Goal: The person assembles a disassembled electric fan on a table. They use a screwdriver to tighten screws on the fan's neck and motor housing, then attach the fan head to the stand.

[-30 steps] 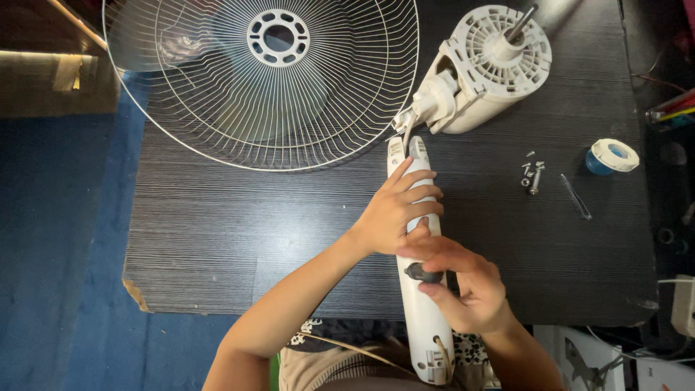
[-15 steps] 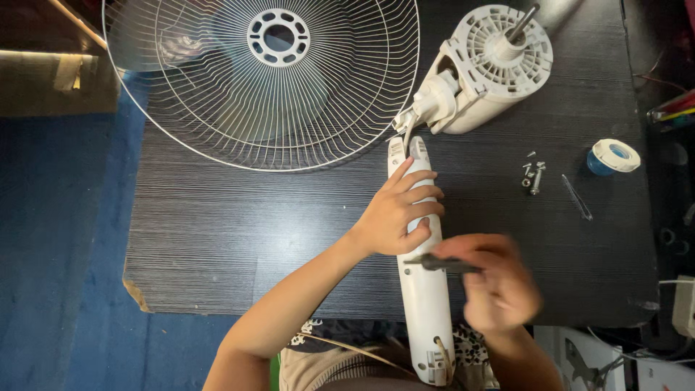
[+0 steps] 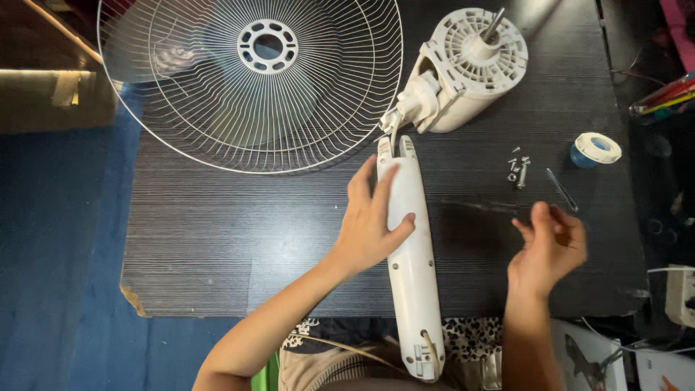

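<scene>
A long white plastic fan column housing (image 3: 413,289) lies lengthwise on the dark table (image 3: 217,239), its near end hanging over the front edge. My left hand (image 3: 369,224) grips its upper part, thumb across the top. To the right of the housing, my right hand (image 3: 550,246) is blurred. A dark screwdriver (image 3: 481,206) sticks out leftward from its fingertips, low over the table. A cable joins the housing's far end to the white fan motor (image 3: 463,65).
A round white wire fan grille (image 3: 217,108) covers the far left of the table. Loose screws (image 3: 517,172), a thin metal pin (image 3: 561,188) and a blue-and-white tape roll (image 3: 594,150) lie at the right. Pens (image 3: 662,98) and a white adapter (image 3: 680,293) sit past the right edge.
My right hand has pulled the screwdriver off the housing and swung it out to the right. My left hand has shifted its hold on the housing, and the view has moved slightly.
</scene>
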